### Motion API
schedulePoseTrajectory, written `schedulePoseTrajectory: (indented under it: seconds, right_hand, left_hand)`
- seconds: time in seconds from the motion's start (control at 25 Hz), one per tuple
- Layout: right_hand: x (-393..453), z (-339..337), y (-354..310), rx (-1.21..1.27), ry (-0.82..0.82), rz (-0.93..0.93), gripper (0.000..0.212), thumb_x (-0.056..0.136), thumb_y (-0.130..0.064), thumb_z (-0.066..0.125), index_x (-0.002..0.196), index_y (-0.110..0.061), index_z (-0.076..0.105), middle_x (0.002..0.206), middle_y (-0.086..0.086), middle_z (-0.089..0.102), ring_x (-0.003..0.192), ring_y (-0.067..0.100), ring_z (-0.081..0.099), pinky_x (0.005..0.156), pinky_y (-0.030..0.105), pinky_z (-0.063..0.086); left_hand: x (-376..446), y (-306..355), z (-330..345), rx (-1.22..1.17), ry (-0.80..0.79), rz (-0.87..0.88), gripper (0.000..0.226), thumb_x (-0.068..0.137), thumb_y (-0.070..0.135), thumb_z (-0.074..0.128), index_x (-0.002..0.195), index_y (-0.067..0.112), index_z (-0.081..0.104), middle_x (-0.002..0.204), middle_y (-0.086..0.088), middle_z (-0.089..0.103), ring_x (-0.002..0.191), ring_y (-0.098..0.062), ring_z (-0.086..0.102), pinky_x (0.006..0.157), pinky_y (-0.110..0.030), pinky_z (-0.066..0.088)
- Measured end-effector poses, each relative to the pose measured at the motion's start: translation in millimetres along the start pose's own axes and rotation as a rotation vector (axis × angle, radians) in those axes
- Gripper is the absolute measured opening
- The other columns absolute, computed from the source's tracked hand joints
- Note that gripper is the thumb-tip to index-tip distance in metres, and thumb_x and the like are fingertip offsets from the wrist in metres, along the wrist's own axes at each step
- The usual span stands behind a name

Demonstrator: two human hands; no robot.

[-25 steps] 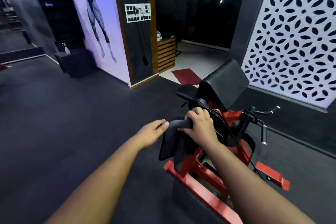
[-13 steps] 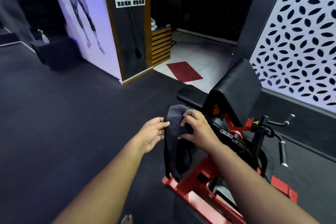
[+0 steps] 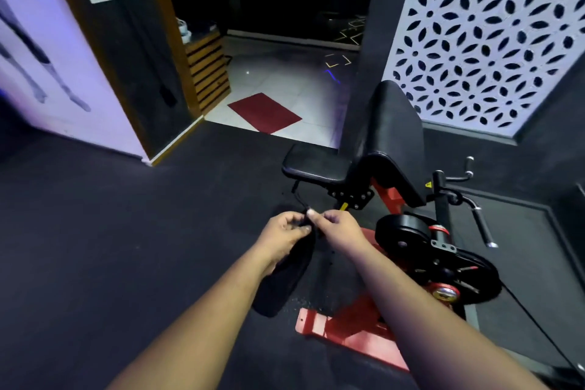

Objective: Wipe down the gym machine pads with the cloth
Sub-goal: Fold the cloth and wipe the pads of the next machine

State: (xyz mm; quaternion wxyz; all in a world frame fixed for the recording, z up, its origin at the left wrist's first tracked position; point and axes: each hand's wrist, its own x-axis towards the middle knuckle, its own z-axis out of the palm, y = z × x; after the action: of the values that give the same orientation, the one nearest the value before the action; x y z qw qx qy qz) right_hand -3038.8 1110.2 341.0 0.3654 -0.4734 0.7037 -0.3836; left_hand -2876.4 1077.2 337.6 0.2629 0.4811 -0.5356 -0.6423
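A person stands over a red-framed gym machine [image 3: 351, 326], both bare hands pinching the top edge of a dark cloth [image 3: 285, 282] that hangs slack between the forearms toward six o'clock, off the machine. The left hand [image 3: 286, 231] grips the hem with thumb and fingers closed on it; the right hand [image 3: 337, 228] meets it at the same edge, fingertips pressed on the fabric, though motion blur makes the exact finger placement hard to read. The seat pad [image 3: 316, 165] lies at twelve o'clock from the hands, and the tall arm pad [image 3: 392, 136] rises beyond it at one o'clock; neither is touched by the cloth. The step in hand appears to be readying the cloth, gathering or folding it, not wiping. The next move likely calls for bunching the fabric into one palm, then carrying it forward and up to the nearest pad, pressing flat and sweeping across the vinyl.
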Motion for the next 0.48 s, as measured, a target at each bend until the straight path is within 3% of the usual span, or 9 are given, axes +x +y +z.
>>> schedulePoseTrajectory:
  seconds: [0.08,0.24,0.32,0.4,0.48]
  right_hand:
    - [17,9,2,0.076,0.01,0.051,0.033,0.094,-0.034,0.07,0.07,-0.011,0.065,0.053,-0.005,0.06,0.042,0.001,0.048,0.046,0.017,0.036]
    - [55,18,8,0.071,0.02,0.089,0.027,0.093,-0.019,0.066,0.067,-0.013,0.067,0.057,-0.004,0.066,0.05,0.005,0.054,0.056,0.025,0.044]
    - [70,23,7,0.206,-0.023,0.13,0.031,0.097,-0.023,0.065,0.067,-0.016,0.062,0.054,-0.008,0.061,0.048,0.003,0.052,0.052,0.024,0.043]
    - [85,29,7,0.3,-0.096,0.169,0.03,0.096,-0.033,0.068,0.074,-0.013,0.062,0.059,-0.001,0.06,0.051,0.008,0.052,0.047,0.024,0.043]
    - [108,36,10,0.32,-0.059,0.191,0.03,0.092,-0.034,0.072,0.077,-0.01,0.063,0.062,0.006,0.059,0.054,0.013,0.052,0.048,0.025,0.043]
  left_hand:
    - [16,4,-12,0.067,-0.031,0.021,0.014,0.092,-0.001,0.07,0.102,0.007,0.065,0.072,0.001,0.06,0.048,0.004,0.051,0.045,-0.011,0.036]
    - [54,5,-34,0.158,-0.09,-0.001,0.015,0.087,0.005,0.076,0.092,0.014,0.065,0.077,-0.005,0.06,0.059,-0.007,0.055,0.052,-0.021,0.04]
    - [70,8,-39,0.14,-0.093,-0.007,0.014,0.089,0.005,0.075,0.093,0.015,0.065,0.082,-0.008,0.063,0.067,-0.012,0.059,0.059,-0.026,0.045]
    - [87,12,-42,0.15,-0.1,0.005,0.015,0.089,0.002,0.073,0.096,0.013,0.066,0.082,-0.006,0.066,0.07,-0.01,0.063,0.063,-0.026,0.049]
    - [107,12,-47,0.144,-0.097,0.011,0.017,0.088,0.0,0.074,0.098,0.012,0.067,0.083,-0.006,0.065,0.073,-0.01,0.063,0.066,-0.027,0.05]
